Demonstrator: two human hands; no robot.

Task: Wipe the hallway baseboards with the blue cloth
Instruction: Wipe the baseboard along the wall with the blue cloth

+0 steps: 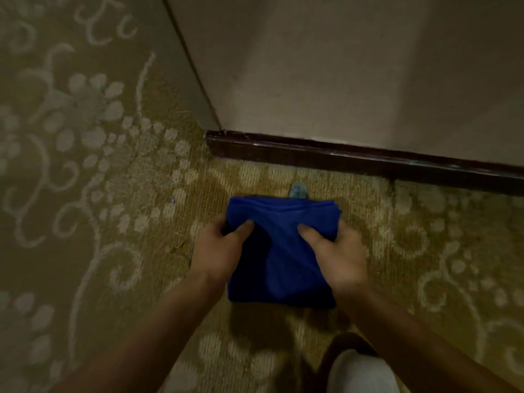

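1. A person holds a folded blue cloth (279, 251) in 2 hands above a gold floral carpet (113, 194), short of the dark baseboard (354, 157) and not touching it.
2. The left hand (218, 251) grips the cloth's left edge, thumb curled on top.
3. The right hand (337, 253) pinches the right edge the same way.
4. A small grey-blue object (298, 190), too blurred to identify, lies between cloth and baseboard.
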